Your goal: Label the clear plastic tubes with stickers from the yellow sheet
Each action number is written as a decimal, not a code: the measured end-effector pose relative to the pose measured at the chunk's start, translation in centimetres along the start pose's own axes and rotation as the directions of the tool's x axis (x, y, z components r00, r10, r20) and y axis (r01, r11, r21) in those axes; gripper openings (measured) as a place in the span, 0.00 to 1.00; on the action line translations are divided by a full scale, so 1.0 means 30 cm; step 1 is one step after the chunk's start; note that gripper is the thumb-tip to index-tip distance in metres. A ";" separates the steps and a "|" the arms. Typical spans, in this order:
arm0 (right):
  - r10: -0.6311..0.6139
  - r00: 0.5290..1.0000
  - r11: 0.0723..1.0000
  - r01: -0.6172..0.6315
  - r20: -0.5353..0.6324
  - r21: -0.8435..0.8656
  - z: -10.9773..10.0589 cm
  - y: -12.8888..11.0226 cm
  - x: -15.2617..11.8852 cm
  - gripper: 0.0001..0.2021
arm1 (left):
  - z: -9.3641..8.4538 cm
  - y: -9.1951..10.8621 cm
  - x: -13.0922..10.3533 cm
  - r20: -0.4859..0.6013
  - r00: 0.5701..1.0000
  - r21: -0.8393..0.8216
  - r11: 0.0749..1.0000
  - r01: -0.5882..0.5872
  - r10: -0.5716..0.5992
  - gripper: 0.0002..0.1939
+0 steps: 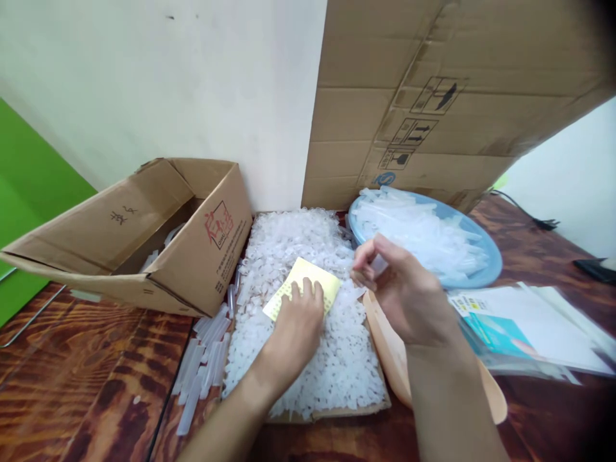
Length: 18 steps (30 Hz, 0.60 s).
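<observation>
A yellow sheet (pixel 301 269) with rows of small dots lies tilted on a heap of small clear plastic pieces (pixel 308 372), which fills a shallow cardboard tray (pixel 353 412). My left hand (pixel 301 314) rests on the sheet's lower part with its fingers spread and pressing on it. To its right, my right hand (pixel 397 282) hovers over the tray's right edge. Its thumb and fingers are curled together at the tips; whatever lies between them is too small to make out. Beside that hand is a peach-coloured tray (pixel 493 398), partly hidden by the forearm.
An open cardboard box (pixel 192 256) stands at the left, with loose clear tubes (pixel 192 391) beside it. A blue basin (pixel 495 260) of clear strips sits at the back right, near plastic packets (pixel 510 333). A large carton (pixel 356 122) stands behind.
</observation>
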State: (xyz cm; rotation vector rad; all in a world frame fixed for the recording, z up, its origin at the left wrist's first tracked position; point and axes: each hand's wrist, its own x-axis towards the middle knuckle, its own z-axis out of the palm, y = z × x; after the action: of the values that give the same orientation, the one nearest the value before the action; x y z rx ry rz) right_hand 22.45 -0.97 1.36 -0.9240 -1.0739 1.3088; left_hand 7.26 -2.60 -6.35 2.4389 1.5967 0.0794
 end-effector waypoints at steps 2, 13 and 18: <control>-0.004 0.999 0.986 0.012 0.045 -0.165 -0.016 0.004 0.003 0.21 | -0.025 -0.024 0.008 -0.006 0.999 -0.005 0.999 -0.033 0.033 0.23; -0.009 0.998 0.893 0.039 0.068 -0.448 0.016 0.060 0.015 0.18 | -0.223 -0.162 -0.041 -0.447 0.894 -0.216 0.968 -0.125 0.015 0.26; -0.050 0.984 0.937 0.106 0.174 -0.331 0.064 0.064 -0.004 0.12 | -0.249 -0.136 -0.075 -0.472 0.875 -0.093 0.981 -0.171 0.107 0.26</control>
State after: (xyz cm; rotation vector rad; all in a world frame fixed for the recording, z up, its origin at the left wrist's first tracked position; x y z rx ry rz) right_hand 20.08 -1.07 0.04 -1.0281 -1.4831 1.1669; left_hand 1.43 -1.90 0.22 2.5502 1.5122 0.8289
